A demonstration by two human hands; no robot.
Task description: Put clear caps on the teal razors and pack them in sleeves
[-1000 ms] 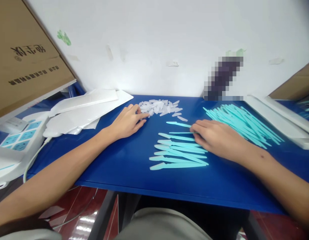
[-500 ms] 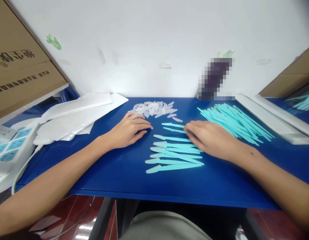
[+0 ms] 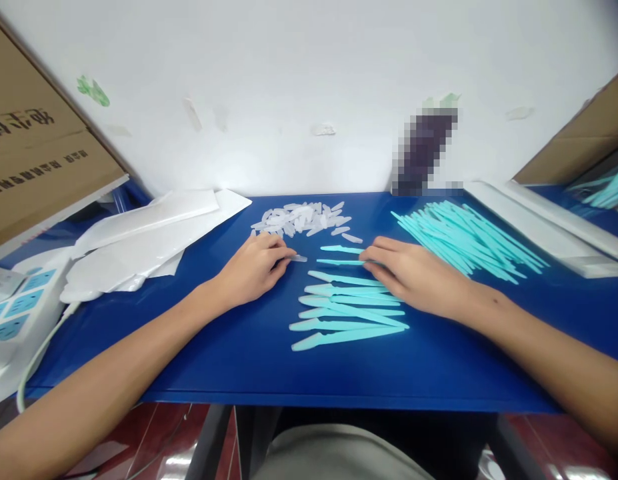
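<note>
My left hand (image 3: 261, 270) pinches a translucent blade cap (image 3: 300, 259) between thumb and fingertips, its free end pointing right. Across a small gap, my right hand (image 3: 409, 270) has its fingers closed on the handle of a turquoise eyebrow razor (image 3: 339, 262), whose tip faces the cap. A second turquoise razor (image 3: 339, 249) lies just beyond it, its handle end hidden by my right fingers; I cannot tell whether it is held too. Nearer me, several turquoise razors (image 3: 356, 337) lie in a loose row with pale caps at their left ends. Behind my left hand spreads a pile of loose caps (image 3: 301, 217).
A heap of turquoise razors (image 3: 469, 240) lies right of my right hand. White plastic bags (image 3: 139, 237) and a power strip (image 3: 23, 300) are at the left. A cardboard box (image 3: 43, 147) leans there too. White trays (image 3: 553, 230) stand at the right, before the wall (image 3: 269, 87).
My left fingers have closed into a pinch, and the cap now shows further out of them. The razor in my right hand has shifted slightly left. The view has tilted a little.
</note>
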